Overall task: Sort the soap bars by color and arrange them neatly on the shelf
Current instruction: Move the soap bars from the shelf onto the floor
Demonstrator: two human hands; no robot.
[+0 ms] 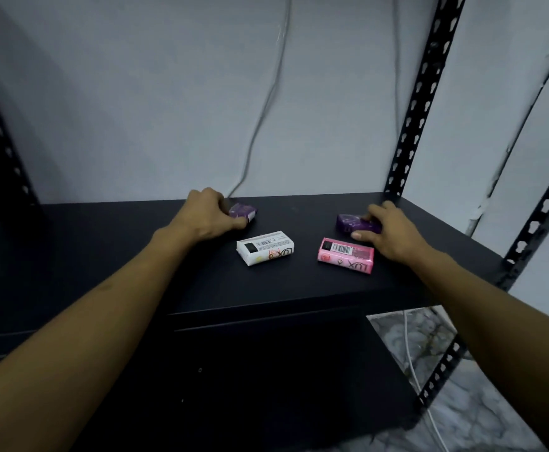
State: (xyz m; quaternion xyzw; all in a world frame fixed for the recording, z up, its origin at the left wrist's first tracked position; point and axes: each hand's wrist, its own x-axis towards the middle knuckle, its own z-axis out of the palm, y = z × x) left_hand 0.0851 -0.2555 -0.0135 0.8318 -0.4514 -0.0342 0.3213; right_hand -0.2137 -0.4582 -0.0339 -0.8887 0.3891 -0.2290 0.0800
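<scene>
Black shelf [299, 288], slotted uprights [420, 102] at the back, a grey cable [266, 102] running down the wall. White soap [265, 252] and pink soap [346, 256] lie flat mid-shelf, well apart. Both arms stretched forward: left hand [208, 216] curled round the left purple soap [244, 213], right hand [387, 230] pinching the right purple soap [356, 223], both bars down on the shelf.
</scene>
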